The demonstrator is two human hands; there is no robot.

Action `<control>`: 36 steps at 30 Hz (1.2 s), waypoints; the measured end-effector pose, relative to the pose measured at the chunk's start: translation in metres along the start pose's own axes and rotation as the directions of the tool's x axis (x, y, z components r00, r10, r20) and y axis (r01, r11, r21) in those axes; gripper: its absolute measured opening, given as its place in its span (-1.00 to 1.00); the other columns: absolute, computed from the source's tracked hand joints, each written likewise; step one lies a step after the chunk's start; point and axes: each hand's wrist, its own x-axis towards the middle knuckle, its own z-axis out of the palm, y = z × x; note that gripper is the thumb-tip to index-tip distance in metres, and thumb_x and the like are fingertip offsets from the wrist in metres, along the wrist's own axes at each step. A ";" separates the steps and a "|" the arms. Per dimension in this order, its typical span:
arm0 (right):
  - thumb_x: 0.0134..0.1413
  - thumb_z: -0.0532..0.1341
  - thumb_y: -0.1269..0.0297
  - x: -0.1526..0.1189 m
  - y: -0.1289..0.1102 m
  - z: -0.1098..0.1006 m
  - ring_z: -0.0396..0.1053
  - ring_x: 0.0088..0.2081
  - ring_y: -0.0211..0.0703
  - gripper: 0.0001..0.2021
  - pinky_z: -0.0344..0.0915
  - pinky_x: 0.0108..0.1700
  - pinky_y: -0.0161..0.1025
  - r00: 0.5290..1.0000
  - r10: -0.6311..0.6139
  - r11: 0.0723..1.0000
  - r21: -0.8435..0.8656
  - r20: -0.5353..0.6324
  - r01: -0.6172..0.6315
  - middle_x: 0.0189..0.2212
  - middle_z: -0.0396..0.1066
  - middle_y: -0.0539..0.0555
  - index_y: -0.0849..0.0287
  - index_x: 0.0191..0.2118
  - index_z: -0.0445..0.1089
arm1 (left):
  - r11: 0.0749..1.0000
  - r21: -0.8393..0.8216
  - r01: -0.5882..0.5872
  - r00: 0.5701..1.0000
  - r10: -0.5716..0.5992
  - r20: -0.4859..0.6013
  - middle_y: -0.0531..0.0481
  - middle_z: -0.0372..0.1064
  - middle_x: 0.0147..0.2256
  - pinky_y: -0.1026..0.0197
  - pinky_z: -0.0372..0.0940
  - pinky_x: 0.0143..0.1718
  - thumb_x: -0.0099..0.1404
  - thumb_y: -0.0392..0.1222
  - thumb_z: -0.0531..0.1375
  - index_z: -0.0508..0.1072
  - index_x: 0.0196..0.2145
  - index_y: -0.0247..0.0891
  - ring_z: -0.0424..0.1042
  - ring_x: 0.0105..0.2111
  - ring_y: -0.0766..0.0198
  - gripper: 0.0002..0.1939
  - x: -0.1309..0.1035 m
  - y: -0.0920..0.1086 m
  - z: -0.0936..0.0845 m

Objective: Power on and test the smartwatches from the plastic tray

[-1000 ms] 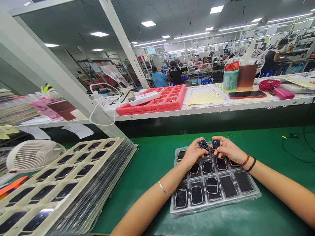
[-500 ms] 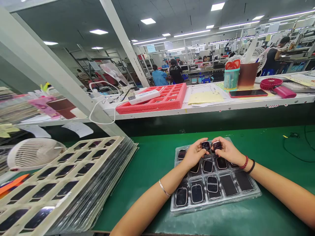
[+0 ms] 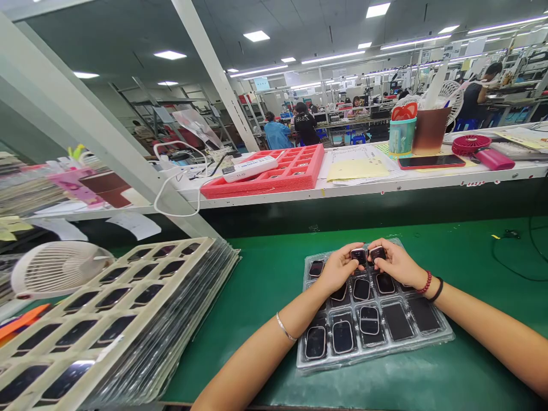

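Note:
Over the far part of a clear plastic tray (image 3: pixel 372 354), each of my hands pinches a smartwatch case. My left hand (image 3: pixel 340 265) is closed on a smartwatch (image 3: pixel 358 256) with a dark face. Close beside it, my right hand (image 3: pixel 396 262) is closed on a second smartwatch (image 3: pixel 377 254). The two watches are side by side, with a narrow gap between them. Several more dark-faced watches lie in the tray's pockets, such as one watch (image 3: pixel 343 337) in the front row. Another watch (image 3: pixel 369 320) sits askew across its pocket. My hands hide part of the back rows.
On the left stands a tall stack of trays (image 3: pixel 171 337) with several watches on top, a white fan (image 3: pixel 60 268) behind it. A white shelf (image 3: pixel 363 185) runs along the back, bearing a red foam tray (image 3: pixel 314 165), a phone (image 3: pixel 431 162) and cups. A black cable (image 3: pixel 514 268) lies at right.
Both hands stay over the tray with the watches pinched. The left watch has shifted very slightly; otherwise almost nothing differs.

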 end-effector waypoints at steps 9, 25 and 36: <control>-0.04 0.12 0.48 0.000 0.002 -0.001 0.36 -0.34 -0.21 -0.70 0.33 -0.34 -0.29 1.000 -0.027 0.998 -0.058 0.006 0.027 -0.30 0.38 0.04 0.14 -0.12 0.25 | 0.999 -0.041 0.001 1.000 -0.001 0.000 -0.08 0.43 -0.24 0.24 0.31 -0.29 0.01 -0.41 0.12 0.31 0.00 -0.31 0.45 -0.40 0.31 -0.47 0.000 0.002 0.001; -0.07 0.11 0.50 -0.001 0.001 0.000 0.38 -0.32 -0.20 -0.68 0.37 -0.27 -0.25 0.999 -0.031 0.999 -0.042 0.008 0.031 -0.27 0.38 0.05 0.15 -0.12 0.27 | 1.000 0.004 0.001 1.000 -0.001 -0.001 -0.10 0.43 -0.24 0.34 0.22 -0.48 0.09 -0.33 0.13 0.31 0.00 -0.33 0.44 -0.42 0.31 -0.54 0.000 0.001 0.000; -0.05 0.11 0.49 -0.001 -0.002 0.000 0.36 -0.35 -0.21 -0.73 0.37 -0.28 -0.25 0.999 -0.040 0.999 -0.037 0.006 0.040 -0.31 0.39 0.04 0.16 -0.16 0.29 | 1.000 -0.025 -0.005 1.000 0.005 0.007 -0.07 0.44 -0.26 0.23 0.33 -0.32 -0.01 -0.41 0.11 0.33 -0.09 -0.32 0.44 -0.43 0.32 -0.55 -0.001 0.006 0.002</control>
